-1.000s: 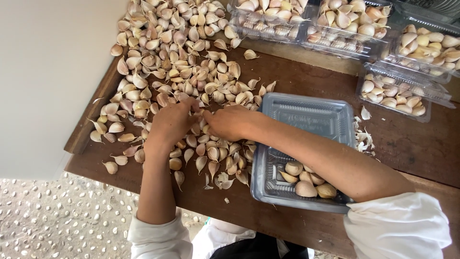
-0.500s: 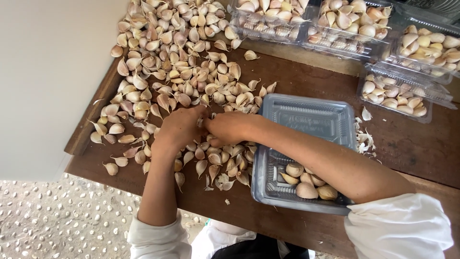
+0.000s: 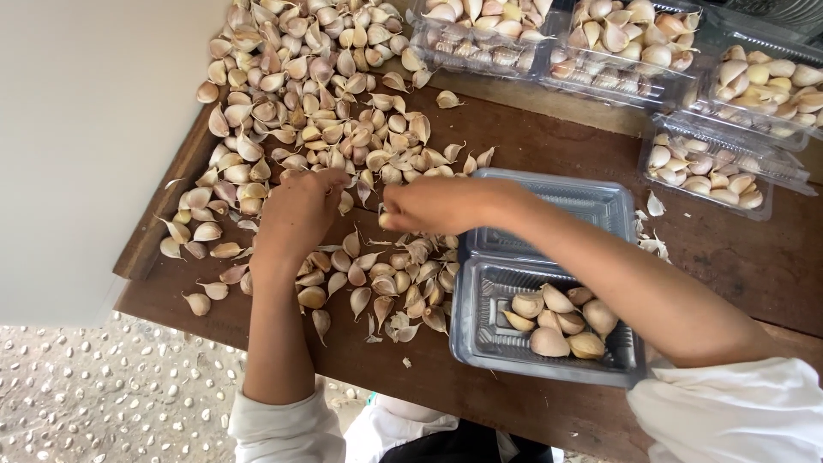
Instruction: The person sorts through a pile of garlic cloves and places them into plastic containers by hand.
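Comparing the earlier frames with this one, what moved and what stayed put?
The left hand and right hand, close together over the garlic cloves a second ago, have drawn slightly apart and shifted up the pile. Whether either hand has pinched a clove cannot be told. The open clear tray with its few cloves, the filled trays and the wooden table are unchanged.

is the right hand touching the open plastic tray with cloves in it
Apart. The head view shows the right hand over the loose garlic cloves, left of the open plastic tray, with bare wood between fingers and tray edge.
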